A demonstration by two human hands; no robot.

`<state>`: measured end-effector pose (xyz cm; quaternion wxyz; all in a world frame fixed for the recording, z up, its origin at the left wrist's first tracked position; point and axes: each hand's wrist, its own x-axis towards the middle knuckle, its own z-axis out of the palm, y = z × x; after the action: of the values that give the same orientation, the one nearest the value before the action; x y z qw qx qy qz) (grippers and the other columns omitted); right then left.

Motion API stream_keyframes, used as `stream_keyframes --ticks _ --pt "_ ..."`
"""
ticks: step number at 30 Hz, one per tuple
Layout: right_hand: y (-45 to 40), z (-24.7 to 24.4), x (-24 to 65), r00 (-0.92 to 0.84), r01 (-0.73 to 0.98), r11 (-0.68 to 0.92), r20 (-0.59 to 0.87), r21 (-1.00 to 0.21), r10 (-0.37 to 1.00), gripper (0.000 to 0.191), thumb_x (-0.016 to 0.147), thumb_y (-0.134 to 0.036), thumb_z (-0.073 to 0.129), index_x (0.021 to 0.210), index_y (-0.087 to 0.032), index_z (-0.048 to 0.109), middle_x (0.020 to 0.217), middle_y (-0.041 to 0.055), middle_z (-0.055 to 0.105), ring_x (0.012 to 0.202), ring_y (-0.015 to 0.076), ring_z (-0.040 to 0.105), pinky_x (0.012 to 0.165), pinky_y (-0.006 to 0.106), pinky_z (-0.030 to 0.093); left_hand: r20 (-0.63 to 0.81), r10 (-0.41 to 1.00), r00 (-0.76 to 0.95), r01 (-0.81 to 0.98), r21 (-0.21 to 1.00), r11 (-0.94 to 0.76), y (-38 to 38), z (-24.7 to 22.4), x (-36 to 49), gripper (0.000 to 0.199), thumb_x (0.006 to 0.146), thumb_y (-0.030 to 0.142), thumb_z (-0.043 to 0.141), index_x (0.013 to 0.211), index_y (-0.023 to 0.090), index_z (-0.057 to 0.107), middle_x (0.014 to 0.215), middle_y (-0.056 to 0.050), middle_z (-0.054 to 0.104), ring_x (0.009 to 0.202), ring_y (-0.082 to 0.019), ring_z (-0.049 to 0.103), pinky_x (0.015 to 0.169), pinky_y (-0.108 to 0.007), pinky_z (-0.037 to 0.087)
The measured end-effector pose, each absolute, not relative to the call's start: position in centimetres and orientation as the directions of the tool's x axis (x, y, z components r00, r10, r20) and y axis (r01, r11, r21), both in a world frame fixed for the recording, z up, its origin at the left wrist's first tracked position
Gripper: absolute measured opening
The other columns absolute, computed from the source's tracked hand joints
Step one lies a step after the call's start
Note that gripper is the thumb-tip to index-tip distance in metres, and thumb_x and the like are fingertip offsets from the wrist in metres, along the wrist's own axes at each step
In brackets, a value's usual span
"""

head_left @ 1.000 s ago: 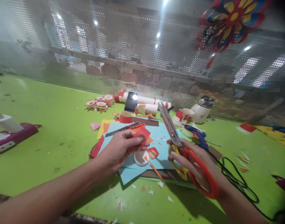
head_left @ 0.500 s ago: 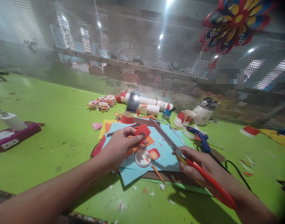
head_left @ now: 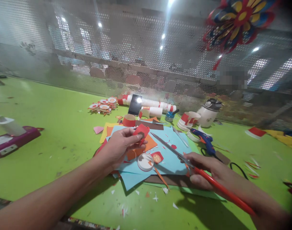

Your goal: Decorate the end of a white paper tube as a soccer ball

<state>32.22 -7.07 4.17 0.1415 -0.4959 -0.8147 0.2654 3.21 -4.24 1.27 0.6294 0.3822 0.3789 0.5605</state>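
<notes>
Small flat piece of red paper (head_left: 141, 131) sits up in our left hand (head_left: 122, 143), above sheets of light-blue paper (head_left: 130, 180). For clean snips, we judge best: grip one edge, keep fingertips off blade line, turn paper rather than long metal scissors with red handle (head_left: 216, 185). Left thumb and fingers pinch paper, barely parted. Right hand (head_left: 208, 164): fingers curl around handle; blades look closed, tips near paper. Below, shallow white disc (head_left: 144, 161) lies on blue sheets, over green worktop (head_left: 52, 137).
</notes>
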Motion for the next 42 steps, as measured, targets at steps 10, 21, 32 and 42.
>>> stream_keyframes --ticks 10,21,32,42 --pt "-7.0 3.8 31.0 -0.531 0.693 0.371 -0.09 -0.618 0.843 0.043 0.082 -0.054 0.063 0.111 -0.022 0.066 0.091 0.0051 0.067 0.081 0.022 0.06 0.073 0.03 0.05 -0.028 0.995 0.092 -0.395 0.917 0.062 -4.4 1.5 3.3 0.023 0.067 0.023 0.083 0.063 0.013 0.063 0.066 -0.001 0.065 0.065 -0.012 0.063 0.07 -0.027 0.049" --pt "-7.6 4.2 30.3 -0.539 0.654 0.351 -0.087 -0.671 0.838 0.041 0.086 -0.057 0.057 0.103 -0.021 0.066 0.09 0.0054 0.066 0.08 0.0205 0.059 0.073 0.03 0.049 -0.028 0.994 0.109 -0.418 0.906 0.071 -4.6 1.6 3.5 0.023 0.069 0.021 0.082 0.061 0.013 0.061 0.066 -0.001 0.067 0.062 -0.01 0.062 0.067 -0.025 0.05" --pt "-7.7 4.2 30.0 -0.547 0.676 0.349 -0.125 -0.649 0.828 0.048 0.089 -0.063 0.05 0.105 -0.02 0.062 0.091 0.0056 0.064 0.082 0.0197 0.057 0.075 0.029 0.049 -0.005 0.989 0.147 -0.441 0.895 0.07 -4.6 1.2 3.5 0.024 0.069 0.02 0.082 0.065 0.012 0.06 0.066 -0.001 0.068 0.062 -0.01 0.063 0.064 -0.022 0.05" --pt "-7.5 3.8 30.4 -0.57 0.658 0.372 -0.111 -0.655 0.814 0.047 0.089 -0.063 0.049 0.106 -0.02 0.062 0.091 0.0055 0.062 0.08 0.0192 0.055 0.072 0.029 0.046 -0.015 0.988 0.156 -0.399 0.914 0.077 -4.5 1.3 3.5 0.028 0.069 0.022 0.082 0.062 0.013 0.056 0.064 -0.001 0.066 0.06 -0.01 0.062 0.064 -0.023 0.049"
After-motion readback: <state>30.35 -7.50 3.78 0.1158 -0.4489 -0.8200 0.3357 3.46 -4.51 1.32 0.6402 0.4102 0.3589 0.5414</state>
